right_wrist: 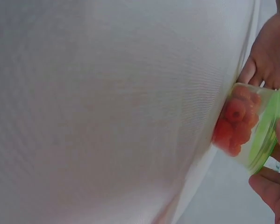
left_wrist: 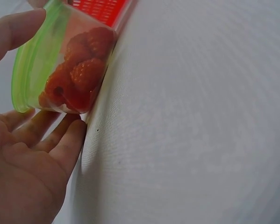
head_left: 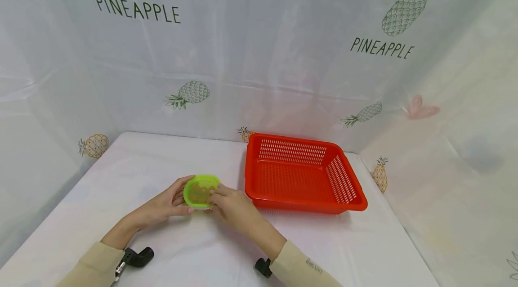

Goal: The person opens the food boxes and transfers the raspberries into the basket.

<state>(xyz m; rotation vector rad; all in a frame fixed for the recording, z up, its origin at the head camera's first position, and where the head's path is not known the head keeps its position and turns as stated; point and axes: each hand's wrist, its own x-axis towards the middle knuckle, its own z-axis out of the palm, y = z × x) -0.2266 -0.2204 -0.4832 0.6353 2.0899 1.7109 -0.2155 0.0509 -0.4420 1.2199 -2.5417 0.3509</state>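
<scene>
A small clear plastic container point(left_wrist: 87, 88) with a green lid point(head_left: 187, 195) stands on the table in the head view. Through its wall several red raspberries point(right_wrist: 235, 112) show. My left hand point(head_left: 167, 201) holds the container from the left, with fingers along the far side and the thumb at the near side. From the right, my right hand point(head_left: 234, 208) has its thumb and fingers at the lid's right rim, pinching it. The right wrist view shows the thumb on top of the lid and a finger at its edge.
A red perforated plastic basket point(head_left: 305, 206) sits to the right of the hands, toward the back of the white-covered table point(head_left: 194, 251). Behind the table hangs a curtain point(head_left: 259, 30) printed with pineapples. Black camera straps point(head_left: 137, 257) circle the wrists.
</scene>
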